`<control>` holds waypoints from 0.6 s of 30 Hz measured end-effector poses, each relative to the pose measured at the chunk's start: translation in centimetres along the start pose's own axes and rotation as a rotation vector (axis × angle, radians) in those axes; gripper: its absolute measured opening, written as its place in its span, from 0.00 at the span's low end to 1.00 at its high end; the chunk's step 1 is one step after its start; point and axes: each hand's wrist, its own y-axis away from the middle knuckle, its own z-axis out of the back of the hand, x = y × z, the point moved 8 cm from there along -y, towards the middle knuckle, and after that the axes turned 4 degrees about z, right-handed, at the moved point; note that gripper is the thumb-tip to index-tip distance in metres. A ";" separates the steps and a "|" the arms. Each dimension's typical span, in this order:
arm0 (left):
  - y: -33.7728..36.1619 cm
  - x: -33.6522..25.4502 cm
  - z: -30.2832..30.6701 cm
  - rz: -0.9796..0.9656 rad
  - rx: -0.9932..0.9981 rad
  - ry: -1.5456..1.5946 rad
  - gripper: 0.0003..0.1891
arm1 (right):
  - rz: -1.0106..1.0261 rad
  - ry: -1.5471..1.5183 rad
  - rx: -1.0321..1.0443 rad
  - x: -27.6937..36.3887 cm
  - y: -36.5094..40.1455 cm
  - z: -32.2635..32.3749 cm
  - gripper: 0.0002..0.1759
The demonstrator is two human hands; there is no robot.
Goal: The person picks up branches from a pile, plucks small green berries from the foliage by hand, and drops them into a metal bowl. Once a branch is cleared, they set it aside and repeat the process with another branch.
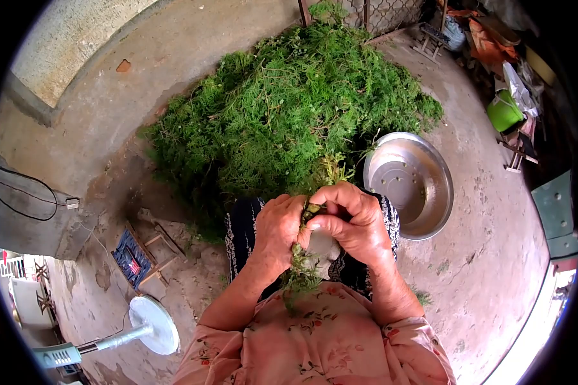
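Note:
A green leafy sprig [302,273] hangs between my hands, its lower end over my lap and its yellowish tip above my fingers. My left hand [280,224] is closed around the stem. With thumb and index finger, my right hand [347,218] pinches at the same sprig, touching small greenish bits near the stem. Beyond my hands lies a large heap of green branches [289,109]. To the right of my knees stands a wide metal basin [382,160] with several small pale green pieces on its bottom.
A low folding stool [133,260] and a fan's round base [154,325] are at the lower left. Around a bright green bucket [504,112] at the upper right are bags and clutter. A black cable [22,215] hangs at the far left.

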 end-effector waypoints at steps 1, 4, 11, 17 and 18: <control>0.0 0.1 0.0 0.014 0.014 -0.015 0.12 | -0.030 -0.102 0.037 -0.5 0.0 -0.3 0.14; 0.0 -0.2 0.0 -0.015 -0.005 0.005 0.12 | -0.333 -0.605 0.034 -2.3 0.6 -1.2 0.11; -0.1 -0.3 -0.3 -0.025 0.041 0.002 0.11 | -0.169 -0.330 0.031 -1.7 0.3 -0.6 0.08; 0.3 0.2 -1.8 -0.008 0.159 -0.071 0.13 | -0.328 -0.372 0.070 -2.9 1.0 -0.7 0.08; 0.4 0.4 -2.0 -0.018 0.169 -0.050 0.13 | -0.401 -0.511 0.065 -3.4 1.3 -1.0 0.09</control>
